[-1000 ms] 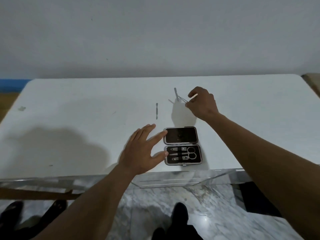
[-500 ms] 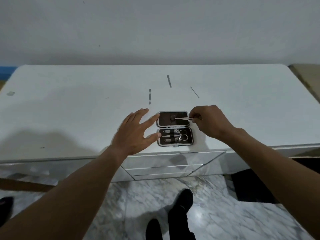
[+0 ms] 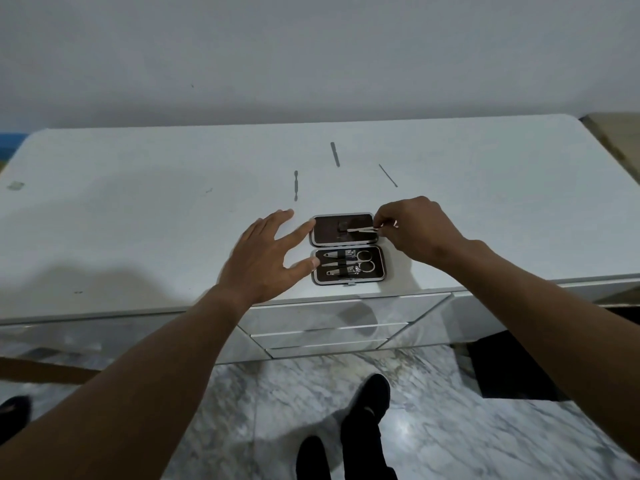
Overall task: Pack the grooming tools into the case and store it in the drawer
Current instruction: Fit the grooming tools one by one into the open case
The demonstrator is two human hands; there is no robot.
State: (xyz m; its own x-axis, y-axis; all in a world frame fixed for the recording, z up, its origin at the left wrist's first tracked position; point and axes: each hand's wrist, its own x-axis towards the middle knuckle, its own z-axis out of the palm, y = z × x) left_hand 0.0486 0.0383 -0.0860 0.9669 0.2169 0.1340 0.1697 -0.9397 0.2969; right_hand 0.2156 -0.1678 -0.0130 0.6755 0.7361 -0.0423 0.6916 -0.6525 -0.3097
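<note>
A small dark case (image 3: 380,268) lies open near the front edge of the white dresser top (image 3: 138,209). Its near half holds scissors and two clippers under a strap. My right hand (image 3: 412,230) pinches a thin pair of tweezers (image 3: 360,230) over the case's far half. My left hand (image 3: 266,261) rests with fingers spread, fingertips touching the case's left edge. Three loose tools lie farther back: a double-ended pusher (image 3: 296,185), a flat file (image 3: 335,154) and a thin pick (image 3: 388,175).
Glossy drawer fronts (image 3: 329,337) sit below the case, all closed. The wall rises behind the dresser. My dark shoes (image 3: 363,410) stand on the marble floor. A small grey scrap (image 3: 15,185) lies at the far left of the top.
My right hand picked the tweezers from the back of the top and brought them over the case's far half. The left hand stayed at the case's left edge.
</note>
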